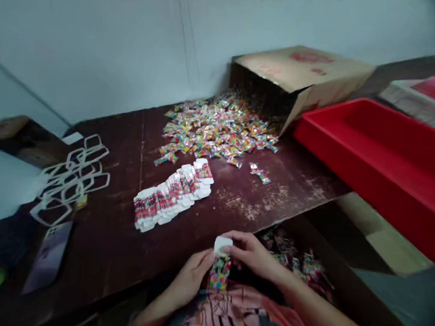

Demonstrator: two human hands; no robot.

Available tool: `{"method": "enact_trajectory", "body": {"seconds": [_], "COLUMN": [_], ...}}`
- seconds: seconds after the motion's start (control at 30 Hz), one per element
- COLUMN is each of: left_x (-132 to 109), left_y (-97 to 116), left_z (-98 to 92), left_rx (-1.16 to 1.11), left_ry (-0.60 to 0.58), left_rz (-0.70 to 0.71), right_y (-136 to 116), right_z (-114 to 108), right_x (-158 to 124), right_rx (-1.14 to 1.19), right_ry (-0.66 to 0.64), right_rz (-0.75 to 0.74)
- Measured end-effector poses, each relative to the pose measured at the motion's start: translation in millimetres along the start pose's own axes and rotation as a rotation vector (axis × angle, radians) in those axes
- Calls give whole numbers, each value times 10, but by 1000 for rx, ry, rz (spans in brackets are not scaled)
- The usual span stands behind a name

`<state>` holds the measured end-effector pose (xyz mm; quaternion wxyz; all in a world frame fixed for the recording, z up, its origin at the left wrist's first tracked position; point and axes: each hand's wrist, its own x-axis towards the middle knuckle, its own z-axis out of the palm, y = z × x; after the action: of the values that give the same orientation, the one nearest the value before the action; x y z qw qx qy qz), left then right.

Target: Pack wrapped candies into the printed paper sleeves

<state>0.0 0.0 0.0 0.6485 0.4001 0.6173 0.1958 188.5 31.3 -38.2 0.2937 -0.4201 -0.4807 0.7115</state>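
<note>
Just beyond my lap, at the table's front edge, I hold a small printed packet point(219, 275) with a white rounded end at its top. My left hand point(193, 273) pinches it from the left side. The fingers of my right hand point(252, 254) are closed on the white end. Farther forward, a slanting row of similar white-ended printed packets point(172, 192) lies overlapped on the dark table point(103, 244). Behind that row spreads a big heap of small colourful wrapped pieces point(216, 128). Two loose pieces point(260, 173) lie apart from the heap.
A cardboard box point(302, 67) lies open toward the heap. At right stands a red tray point(367, 158). Below the table edge, an open box holds colourful packets point(309, 266). Left are white frames point(77, 173), a phone point(49, 258) and a wooden block point(27, 137).
</note>
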Motion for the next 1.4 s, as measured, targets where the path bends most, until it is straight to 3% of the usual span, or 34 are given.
{"method": "enact_trajectory", "body": {"seconds": [0.1, 0.17, 0.27, 0.4, 0.57, 0.63, 0.8, 0.87, 0.97, 1.17, 1.4], "left_x": [23, 56, 91, 60, 13, 7, 12, 14, 16, 25, -9], "left_y": [-87, -119, -125, -103, -158, -214, -311, -311, -287, -261, -234], "left_z": [23, 47, 86, 102, 62, 45, 42, 49, 53, 35, 48], "left_rx": [-139, -336, -663, -783, -877, -861, -810, -823, -792, -687, -583], "left_ry": [-154, -316, -478, -416, -456, -479, -435, -457, -474, -448, -492], "left_rz": [-40, -92, -178, -200, -159, -123, -74, -83, -99, -110, -40], "right_y": [-95, -184, -325, -421, -340, -304, -305, -298, -248, -132, -268], "right_z": [-56, -50, 42, 161, 114, 89, 67, 54, 26, 13, -66], "right_x": [52, 64, 39, -17, 3, 1, -102, -137, -116, 32, -87], "right_rx": [-18, -56, -143, -294, -232, -262, -693, -788, -671, -302, -503], "right_ry": [-192, -290, -289, -132, -187, -185, -237, -265, -277, -126, -234], "right_rz": [63, 77, 23, -118, 14, 2, -420, -513, -465, -165, -397]}}
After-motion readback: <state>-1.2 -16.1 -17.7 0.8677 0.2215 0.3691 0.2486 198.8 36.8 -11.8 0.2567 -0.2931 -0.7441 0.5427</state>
